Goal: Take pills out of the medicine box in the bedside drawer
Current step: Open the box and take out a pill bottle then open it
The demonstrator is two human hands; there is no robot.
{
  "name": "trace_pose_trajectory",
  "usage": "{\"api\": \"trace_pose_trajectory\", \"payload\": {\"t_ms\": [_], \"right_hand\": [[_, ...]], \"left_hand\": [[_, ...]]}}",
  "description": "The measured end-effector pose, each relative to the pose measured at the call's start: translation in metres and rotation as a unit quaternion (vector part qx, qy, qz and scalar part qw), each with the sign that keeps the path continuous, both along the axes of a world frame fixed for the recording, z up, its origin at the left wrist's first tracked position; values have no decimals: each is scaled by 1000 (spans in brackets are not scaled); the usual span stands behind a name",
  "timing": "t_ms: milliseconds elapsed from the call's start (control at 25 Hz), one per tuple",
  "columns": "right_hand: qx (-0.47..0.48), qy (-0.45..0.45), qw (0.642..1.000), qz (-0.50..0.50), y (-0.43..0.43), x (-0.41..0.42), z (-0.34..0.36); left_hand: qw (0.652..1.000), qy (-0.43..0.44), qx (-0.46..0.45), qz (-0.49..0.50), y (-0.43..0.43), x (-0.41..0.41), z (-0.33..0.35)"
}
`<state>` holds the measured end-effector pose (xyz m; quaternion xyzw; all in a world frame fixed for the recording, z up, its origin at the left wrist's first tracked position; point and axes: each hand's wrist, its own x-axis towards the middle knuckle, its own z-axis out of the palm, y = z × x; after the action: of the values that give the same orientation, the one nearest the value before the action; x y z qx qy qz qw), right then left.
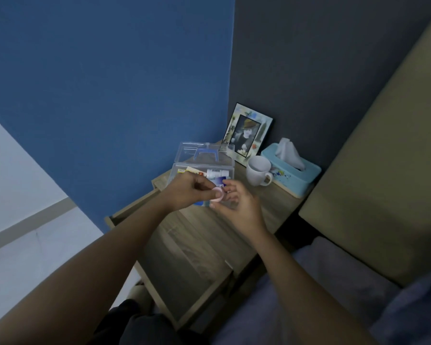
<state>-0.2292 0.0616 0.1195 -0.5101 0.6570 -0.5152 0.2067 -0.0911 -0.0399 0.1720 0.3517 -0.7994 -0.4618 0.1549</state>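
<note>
A clear plastic medicine box (184, 170) stands on the bedside table with its lid (204, 153) tipped up and back, blue handle showing. Inside it lie a white bottle (217, 173) and some packets. Just in front of the box, my left hand (187, 192) pinches a small round pinkish-white cap (218, 195) between thumb and fingers. My right hand (237, 205) sits right beside it, fingers curled around a small container that is mostly hidden. The drawer (184, 270) below the tabletop is pulled out toward me.
A white mug (258, 170), a light-blue tissue box (291, 170) and a framed picture (249, 134) stand behind and right of the medicine box. The padded headboard (383, 170) and bed (309, 295) lie to the right; a blue wall (110, 95) is on the left.
</note>
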Motion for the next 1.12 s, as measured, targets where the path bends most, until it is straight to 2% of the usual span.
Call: {"api": "trace_pose_trajectory", "payload": {"t_ms": [240, 440, 600, 760, 1000, 1120], "right_hand": [[0, 14, 1000, 4, 4, 4, 6], [-7, 94, 995, 16, 2, 1, 7], [-27, 142, 989, -2, 0, 6, 4], [-35, 161, 986, -25, -4, 10, 3], [-23, 170, 985, -23, -3, 6, 4], [-28, 167, 985, -22, -3, 7, 3]], "left_hand": [[997, -69, -28, -13, -3, -3, 13], [995, -88, -25, -29, -10, -5, 13], [983, -139, -102, -62, -13, -6, 12], [989, -122, -64, -61, -16, -4, 13], [988, -116, -58, -80, -23, -1, 15], [982, -141, -100, -72, -22, -4, 12]]}}
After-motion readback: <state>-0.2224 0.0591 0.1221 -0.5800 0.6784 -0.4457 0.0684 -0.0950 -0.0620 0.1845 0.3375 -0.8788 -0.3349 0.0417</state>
